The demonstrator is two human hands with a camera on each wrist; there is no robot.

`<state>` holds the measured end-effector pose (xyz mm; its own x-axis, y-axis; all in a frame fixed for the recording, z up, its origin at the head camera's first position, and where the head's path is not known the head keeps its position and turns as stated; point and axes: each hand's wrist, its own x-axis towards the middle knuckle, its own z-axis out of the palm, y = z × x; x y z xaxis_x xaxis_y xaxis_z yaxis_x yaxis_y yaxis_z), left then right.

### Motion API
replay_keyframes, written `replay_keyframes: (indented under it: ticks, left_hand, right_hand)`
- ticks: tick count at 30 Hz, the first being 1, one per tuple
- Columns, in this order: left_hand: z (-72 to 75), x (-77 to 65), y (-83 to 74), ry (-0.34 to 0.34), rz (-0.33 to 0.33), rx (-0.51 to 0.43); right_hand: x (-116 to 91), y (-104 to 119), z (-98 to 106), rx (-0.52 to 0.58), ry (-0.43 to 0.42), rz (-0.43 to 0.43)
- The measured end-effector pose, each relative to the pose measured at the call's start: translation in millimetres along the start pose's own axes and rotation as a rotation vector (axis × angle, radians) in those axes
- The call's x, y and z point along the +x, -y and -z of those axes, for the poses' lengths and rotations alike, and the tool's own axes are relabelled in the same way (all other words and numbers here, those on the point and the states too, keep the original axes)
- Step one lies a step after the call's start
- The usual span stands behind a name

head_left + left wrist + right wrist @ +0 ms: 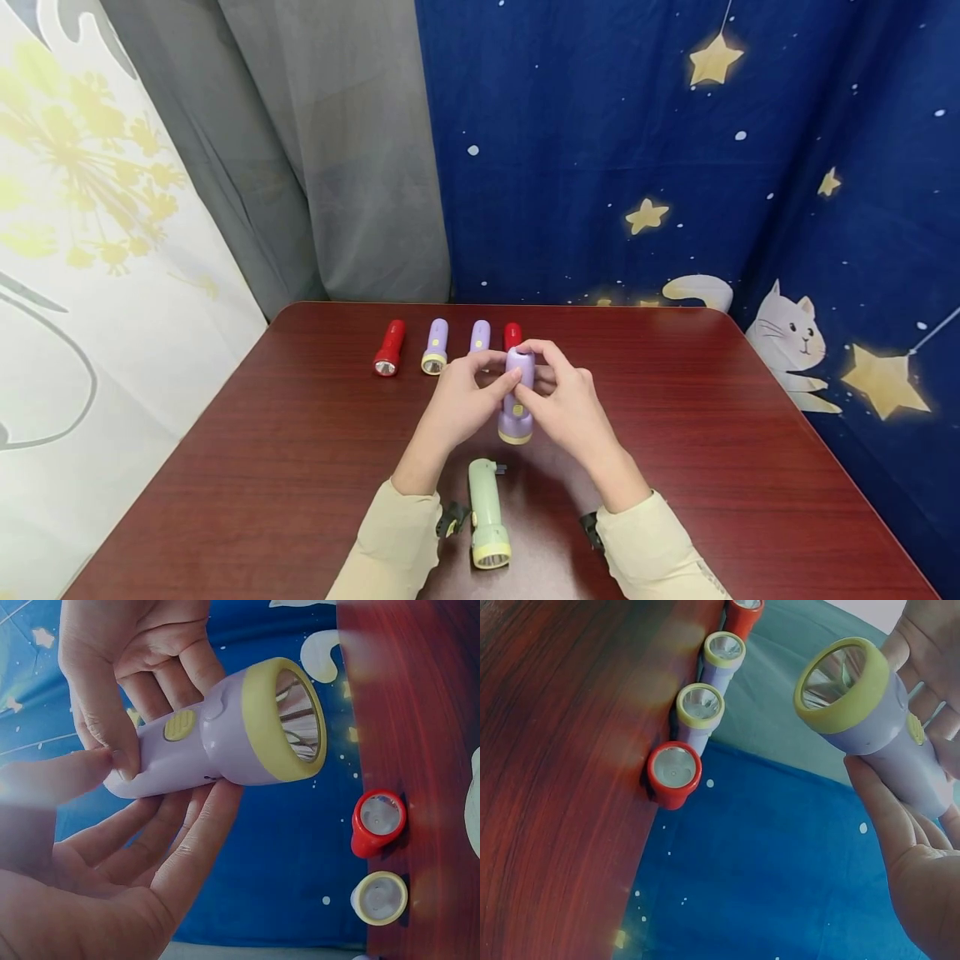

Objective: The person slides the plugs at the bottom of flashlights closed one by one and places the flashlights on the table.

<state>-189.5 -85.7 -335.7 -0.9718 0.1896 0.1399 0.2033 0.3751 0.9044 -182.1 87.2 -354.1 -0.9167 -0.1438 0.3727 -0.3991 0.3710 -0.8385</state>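
Both hands hold a purple flashlight (pixel 516 421) with a yellow lens ring above the middle of the table. My left hand (pixel 462 404) grips it from the left and my right hand (pixel 567 408) from the right, thumbs on the body near the tail end. In the left wrist view the flashlight (pixel 232 727) shows its yellow switch and reflector, with fingers underneath it. The right wrist view shows the same flashlight (pixel 889 727) with its lens toward the upper left. Between the forearms a pale green flashlight (pixel 486 508) lies on the table, its lens toward me.
A row lies toward the back of the dark red table (pixel 300 450): a red flashlight (pixel 389 348), a purple one (pixel 436 346), another purple one (pixel 480 335) and a second red one (pixel 512 335), partly behind the hands. Curtains (pixel 600 150) hang behind the table.
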Motion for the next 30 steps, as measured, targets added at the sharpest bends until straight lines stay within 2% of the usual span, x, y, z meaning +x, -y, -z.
replay_keyframes:
  ticks: [6,14,22,30]
  left_hand:
    - [-0.3,1.1,1.8,-0.007,-0.001,-0.025]
    - [-0.4,1.3,2.6,-0.038,-0.01,-0.016]
    - [-0.2,1.4,3.5,-0.086,-0.011,-0.031]
    - [1.6,1.7,3.9,-0.151,0.028,-0.07]
  right_hand:
    - [-0.2,-1.4,-0.5,-0.003,-0.003,-0.001]
    - [-0.1,-3.6,-1.2,-0.006,0.021,-0.076]
    - [-0.1,-3.1,-0.5,-0.057,0.081,-0.139]
    - [-4.1,-4.8,-3.0,-0.091,0.155,-0.202]
